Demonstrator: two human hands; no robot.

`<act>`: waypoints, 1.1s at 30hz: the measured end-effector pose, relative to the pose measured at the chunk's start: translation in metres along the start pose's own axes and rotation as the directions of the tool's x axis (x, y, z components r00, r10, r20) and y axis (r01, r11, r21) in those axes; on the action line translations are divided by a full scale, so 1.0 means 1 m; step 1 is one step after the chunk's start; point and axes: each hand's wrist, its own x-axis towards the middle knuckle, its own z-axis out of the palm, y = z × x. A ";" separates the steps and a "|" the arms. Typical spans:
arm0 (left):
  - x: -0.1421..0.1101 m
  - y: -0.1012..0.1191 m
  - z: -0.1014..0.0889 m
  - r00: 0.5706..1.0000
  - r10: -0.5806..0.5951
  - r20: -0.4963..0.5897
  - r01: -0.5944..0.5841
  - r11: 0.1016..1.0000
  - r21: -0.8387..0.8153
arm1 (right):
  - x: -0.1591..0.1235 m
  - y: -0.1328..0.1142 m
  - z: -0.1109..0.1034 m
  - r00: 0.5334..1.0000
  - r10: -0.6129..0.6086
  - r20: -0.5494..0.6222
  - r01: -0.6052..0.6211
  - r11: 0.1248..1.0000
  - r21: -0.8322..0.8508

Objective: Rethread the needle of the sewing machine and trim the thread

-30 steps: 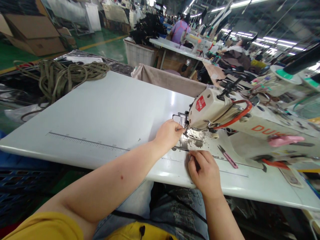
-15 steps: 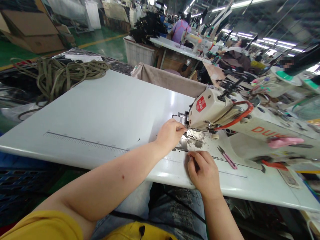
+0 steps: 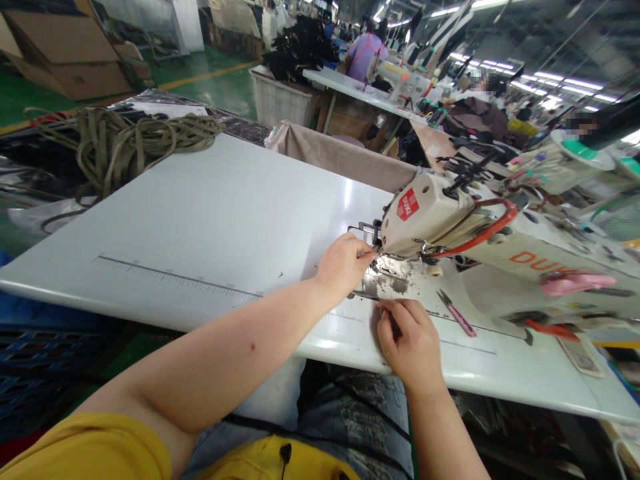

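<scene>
My left hand (image 3: 345, 263) reaches to the needle area of the sewing machine (image 3: 420, 207), thumb and fingers pinched together just below the machine head. Whatever lies between those fingertips is too small to make out. Lower and to the right, my right hand (image 3: 410, 337) rests on the sewing table's edge side with its fingers curled and thumb against the index finger. Any thread or small piece in it cannot be seen. Right of that hand lies a pair of pink-handled thread snips (image 3: 457, 313). Dark lint or worn patches mark the machine bed (image 3: 395, 285).
A tangle of olive cord (image 3: 135, 147) lies at the table's far left. Behind the white tabletop (image 3: 240, 207) stands a cloth-lined bin (image 3: 345, 157). A pink object (image 3: 575, 283) sits on the machine arm. Farther back, a person in purple (image 3: 363, 57) sits at another table.
The view has shifted slightly. Both hands keep nearly the same place and pose, the left at the needle area and the right near the table's front.
</scene>
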 end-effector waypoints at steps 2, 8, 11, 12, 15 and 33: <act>0.001 -0.001 0.001 1.000 0.008 -0.003 -0.008 1.000 -0.001 | 0.000 0.000 0.001 1.000 0.005 0.002 -0.005 1.000 -0.001; 0.004 -0.003 0.006 1.000 0.002 0.012 -0.002 0.999 0.047 | 0.000 0.001 0.000 0.999 0.005 -0.044 -0.003 0.999 0.034; 0.006 -0.002 0.008 1.000 -0.012 0.024 0.010 0.998 0.066 | 0.003 0.008 0.001 0.988 0.096 -0.120 -0.089 0.994 0.070; 0.007 -0.002 0.008 1.000 -0.015 0.027 0.013 0.997 0.073 | 0.006 0.012 0.002 0.977 0.143 -0.157 -0.133 0.988 0.074; 0.009 -0.002 0.009 0.999 -0.021 0.038 0.018 0.996 0.089 | 0.022 0.025 0.009 0.935 0.273 -0.227 -0.260 0.962 0.087; 0.006 -0.005 0.014 1.000 -0.010 0.015 0.008 0.995 0.095 | 0.064 0.035 0.037 0.785 0.615 -0.075 -0.530 0.729 0.434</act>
